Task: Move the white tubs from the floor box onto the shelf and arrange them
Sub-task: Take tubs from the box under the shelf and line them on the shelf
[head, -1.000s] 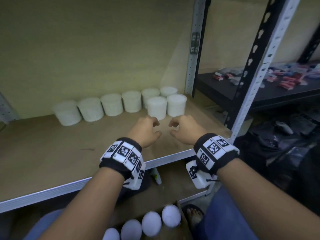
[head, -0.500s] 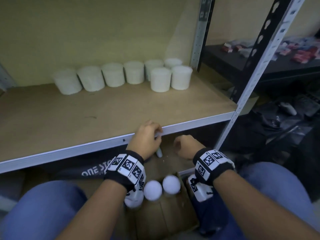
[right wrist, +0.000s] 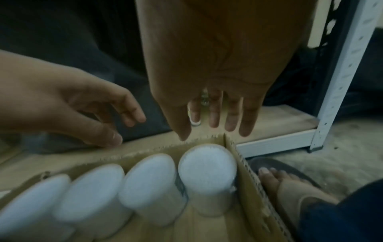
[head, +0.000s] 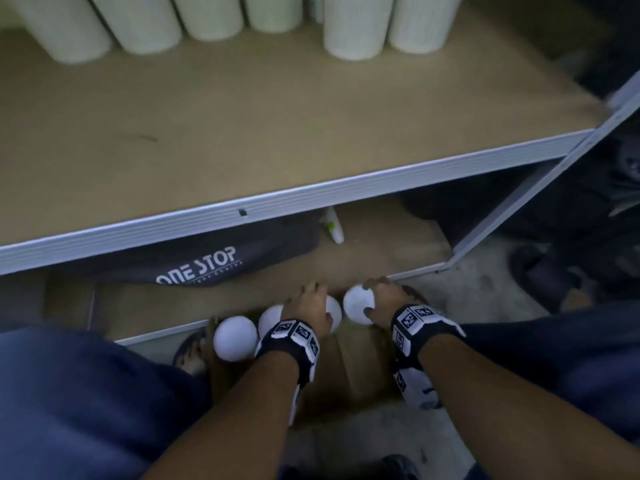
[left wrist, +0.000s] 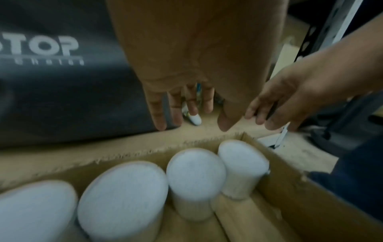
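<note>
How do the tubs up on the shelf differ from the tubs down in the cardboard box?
The shelf tubs stand on the wooden shelf, some in a row and two set in front; the box tubs stand packed side by side in one row in the cardboard box. Nothing reaches toward the shelf tubs, while the left hand and right hand reach open over the box tubs. Both sets are white, round and upright.

Four white tubs [left wrist: 122, 196] upright in cardboard box [left wrist: 290, 188]; others on shelf [head: 277, 133].
</note>
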The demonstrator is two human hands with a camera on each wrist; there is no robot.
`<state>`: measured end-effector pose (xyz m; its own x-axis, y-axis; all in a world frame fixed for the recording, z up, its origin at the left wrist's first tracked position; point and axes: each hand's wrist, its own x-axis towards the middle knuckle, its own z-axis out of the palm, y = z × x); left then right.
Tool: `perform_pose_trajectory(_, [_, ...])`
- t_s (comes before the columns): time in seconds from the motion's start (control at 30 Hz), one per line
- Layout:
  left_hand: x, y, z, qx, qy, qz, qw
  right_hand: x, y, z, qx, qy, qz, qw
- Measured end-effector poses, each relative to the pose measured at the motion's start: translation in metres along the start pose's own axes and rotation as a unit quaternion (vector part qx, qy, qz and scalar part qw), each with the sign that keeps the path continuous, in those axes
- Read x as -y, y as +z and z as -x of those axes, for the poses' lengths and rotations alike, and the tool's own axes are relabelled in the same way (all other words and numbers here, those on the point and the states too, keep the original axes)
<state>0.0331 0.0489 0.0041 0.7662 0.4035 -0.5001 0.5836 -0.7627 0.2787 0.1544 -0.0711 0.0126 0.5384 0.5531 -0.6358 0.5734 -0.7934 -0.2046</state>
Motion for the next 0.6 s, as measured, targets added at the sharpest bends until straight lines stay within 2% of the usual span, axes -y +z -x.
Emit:
perform_pose_trajectory(0.17, [0.008, 0.034, -0.023, 0.039, -0.004, -0.022, 0.999, 0.004, 0.031, -0.026, -0.004, -0.008, 0.057, 0.998])
perform_pose_trajectory(0.3, [0.008, 0.058, -0.038, 0.018, -0.014, -0.055, 0.998, 0.005, 0.044, -0.041, 0.021, -0.019, 0.108, 0.994])
perform_pose_trajectory(0.47, [0.012, 0.078, -0.048, -0.008, -0.022, -0.102, 0.995, 0.0, 0.055, -0.043, -0.007, -0.022, 0.122, 0.992])
perform_pose_trajectory(0.6, [0.014, 0.083, -0.049, 0.008, -0.013, -0.101, 0.995, 0.003, 0.055, -0.045, -0.043, -0.034, 0.119, 0.991])
